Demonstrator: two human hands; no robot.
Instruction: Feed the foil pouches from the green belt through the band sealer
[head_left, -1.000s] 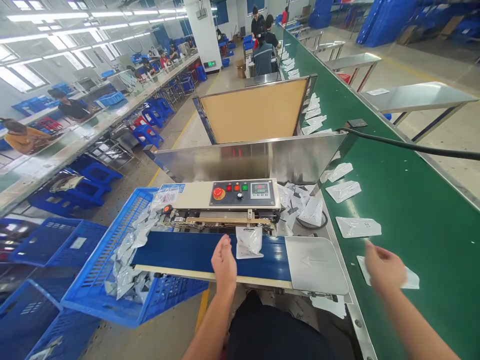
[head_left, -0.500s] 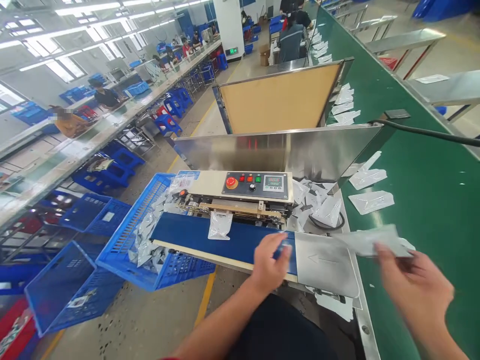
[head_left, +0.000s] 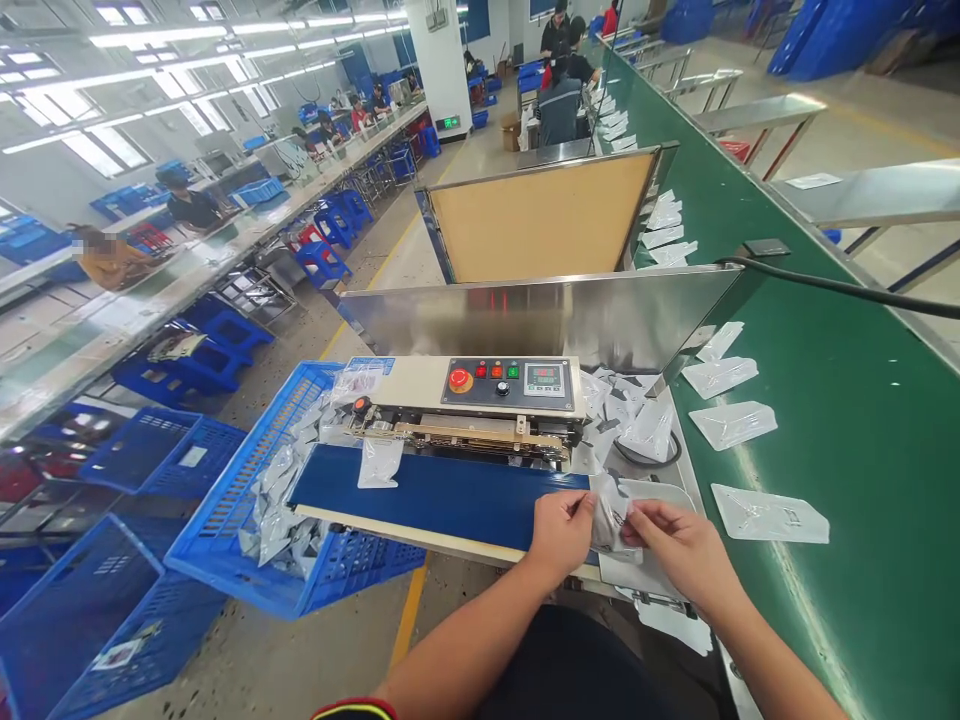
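Note:
A small white plastic pouch is pinched between my two hands, over the metal plate at the right end of the sealing machine's blue belt. My left hand is closed on its left edge. On the other edge, my right hand grips with thumb and fingertips. Another pouch hangs from the sealing machine near the belt's left end, its upper edge in the band mechanism. The sealer's panel has a red knob, small buttons and a digital display.
Several pouches lie spaced along the green conveyor on my right. A blue crate filled with pouches stands left of the sealer. More pouches are piled behind the plate. An upright steel panel rises behind the machine.
My right hand has brought a pouch from the green conveyor over to the plate, where my left hand now grips it too. The pouch in the sealer has travelled left.

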